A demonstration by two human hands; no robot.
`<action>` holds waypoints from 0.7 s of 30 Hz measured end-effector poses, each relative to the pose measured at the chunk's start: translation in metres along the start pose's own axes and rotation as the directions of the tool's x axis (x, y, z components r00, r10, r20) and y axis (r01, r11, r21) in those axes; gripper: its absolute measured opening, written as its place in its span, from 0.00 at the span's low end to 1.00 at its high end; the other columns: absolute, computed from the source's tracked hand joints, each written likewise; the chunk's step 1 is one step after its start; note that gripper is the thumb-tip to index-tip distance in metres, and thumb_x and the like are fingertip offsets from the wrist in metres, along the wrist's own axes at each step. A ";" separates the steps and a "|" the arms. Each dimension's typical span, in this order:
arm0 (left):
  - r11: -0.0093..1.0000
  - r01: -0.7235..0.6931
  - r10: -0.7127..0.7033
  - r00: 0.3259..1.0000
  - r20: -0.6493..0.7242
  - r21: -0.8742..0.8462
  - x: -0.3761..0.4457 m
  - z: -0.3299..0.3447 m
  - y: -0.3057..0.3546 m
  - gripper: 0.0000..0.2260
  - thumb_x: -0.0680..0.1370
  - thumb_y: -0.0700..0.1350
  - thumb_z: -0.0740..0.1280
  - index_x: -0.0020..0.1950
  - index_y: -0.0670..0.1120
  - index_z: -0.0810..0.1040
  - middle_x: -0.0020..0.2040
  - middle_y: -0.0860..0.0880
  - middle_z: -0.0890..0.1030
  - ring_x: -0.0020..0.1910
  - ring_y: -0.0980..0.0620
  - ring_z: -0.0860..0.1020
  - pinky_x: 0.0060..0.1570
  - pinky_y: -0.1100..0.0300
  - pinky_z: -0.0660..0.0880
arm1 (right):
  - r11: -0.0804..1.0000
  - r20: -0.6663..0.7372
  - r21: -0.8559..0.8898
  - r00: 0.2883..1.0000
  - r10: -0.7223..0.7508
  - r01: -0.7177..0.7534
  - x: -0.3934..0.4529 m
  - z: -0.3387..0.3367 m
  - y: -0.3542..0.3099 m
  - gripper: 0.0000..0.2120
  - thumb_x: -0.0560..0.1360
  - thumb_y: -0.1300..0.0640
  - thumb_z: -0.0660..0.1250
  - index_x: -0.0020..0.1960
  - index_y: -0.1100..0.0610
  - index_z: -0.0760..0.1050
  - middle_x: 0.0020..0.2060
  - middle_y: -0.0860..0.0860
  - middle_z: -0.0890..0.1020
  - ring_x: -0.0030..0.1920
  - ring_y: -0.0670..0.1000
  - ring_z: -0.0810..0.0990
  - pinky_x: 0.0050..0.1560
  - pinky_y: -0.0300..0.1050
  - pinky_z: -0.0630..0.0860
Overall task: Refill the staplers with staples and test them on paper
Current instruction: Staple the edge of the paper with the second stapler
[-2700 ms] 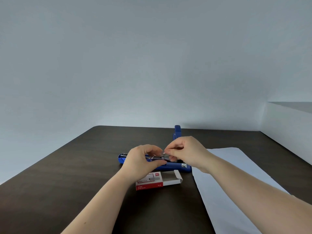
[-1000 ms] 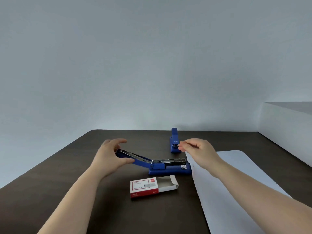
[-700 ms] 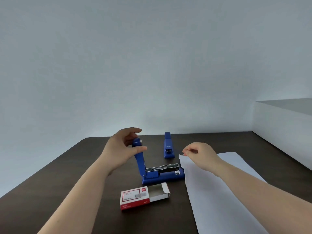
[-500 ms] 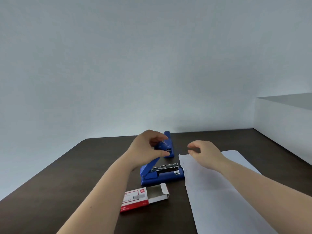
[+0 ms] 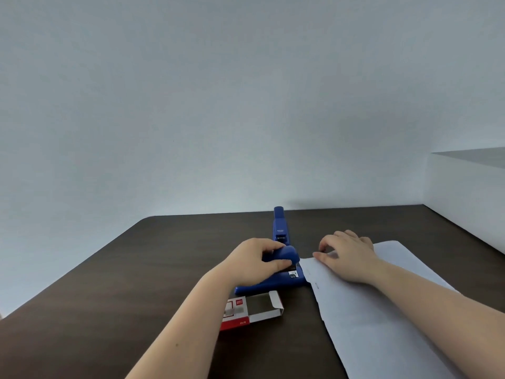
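A blue stapler [image 5: 284, 280] lies across the dark table [image 5: 136, 269], its lid folded down over the magazine. My left hand [image 5: 254, 262] grips the lid, fingers over the top and thumb at its front side. A white sheet of paper [image 5: 382, 324] lies to the right, its near-left corner at the stapler's mouth. My right hand [image 5: 345, 251] rests on that corner, fingers bent, fingertips pressing the paper. A second blue stapler [image 5: 279, 225] lies closed behind, pointing away from me. A red and white staple box [image 5: 254, 310] lies open in front of the first stapler.
A pale wall stands behind the table's far edge. A white ledge or box [image 5: 464, 187] rises along the table's right side. The table's left edge runs diagonally from the back corner toward me.
My left hand swung the stapler's lid up from flat open and over, closing it down onto the base. My right hand moved from near the stapler onto the paper's corner.
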State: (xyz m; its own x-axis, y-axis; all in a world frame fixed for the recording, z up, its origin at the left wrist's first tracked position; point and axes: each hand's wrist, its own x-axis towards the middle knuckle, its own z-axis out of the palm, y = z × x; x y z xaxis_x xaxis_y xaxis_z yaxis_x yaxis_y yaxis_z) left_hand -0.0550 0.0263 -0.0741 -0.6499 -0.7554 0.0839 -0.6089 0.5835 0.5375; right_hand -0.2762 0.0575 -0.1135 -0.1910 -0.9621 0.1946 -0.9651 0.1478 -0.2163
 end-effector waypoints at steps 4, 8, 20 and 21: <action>1.000 -0.017 0.017 0.999 0.040 0.005 -0.002 -0.004 -0.002 0.18 0.78 0.48 0.65 0.68 0.53 0.72 0.60 0.52 0.79 0.55 0.55 0.76 0.59 0.60 0.68 | 0.990 -0.014 0.135 1.000 -0.023 0.025 0.002 -0.009 -0.002 0.14 0.77 0.45 0.59 0.36 0.50 0.71 0.37 0.45 0.74 0.44 0.49 0.73 0.59 0.51 0.66; 1.000 -0.030 0.030 0.998 0.048 0.008 -0.002 -0.005 -0.004 0.17 0.78 0.47 0.65 0.67 0.54 0.73 0.60 0.53 0.79 0.57 0.54 0.76 0.62 0.58 0.69 | 0.992 0.049 0.114 0.997 -0.057 0.052 0.004 -0.014 -0.008 0.14 0.76 0.43 0.61 0.36 0.50 0.71 0.32 0.44 0.74 0.37 0.45 0.72 0.53 0.49 0.64; 0.998 -0.063 0.063 0.998 0.022 0.020 0.005 0.006 0.007 0.17 0.77 0.47 0.66 0.66 0.53 0.75 0.59 0.52 0.80 0.57 0.52 0.77 0.62 0.56 0.70 | 0.987 0.071 -0.132 0.994 -0.079 0.087 -0.008 -0.028 -0.036 0.10 0.75 0.46 0.62 0.38 0.50 0.72 0.42 0.48 0.79 0.43 0.52 0.74 0.51 0.51 0.65; 0.998 -0.064 0.063 0.998 0.020 0.019 0.005 0.006 0.008 0.16 0.77 0.47 0.66 0.65 0.53 0.75 0.59 0.52 0.80 0.57 0.52 0.77 0.62 0.56 0.70 | 0.982 0.070 -0.163 0.994 -0.086 0.096 -0.009 -0.029 -0.036 0.11 0.75 0.46 0.62 0.38 0.50 0.72 0.40 0.47 0.78 0.43 0.52 0.74 0.51 0.51 0.65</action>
State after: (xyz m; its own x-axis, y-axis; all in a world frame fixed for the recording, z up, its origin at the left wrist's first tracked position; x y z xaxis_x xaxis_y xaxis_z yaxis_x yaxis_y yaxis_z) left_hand -0.0656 0.0287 -0.0745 -0.6961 -0.7108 0.1010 -0.5747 0.6360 0.5150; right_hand -0.2451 0.0677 -0.0793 -0.0942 -0.9850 0.1449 -0.9953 0.0897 -0.0375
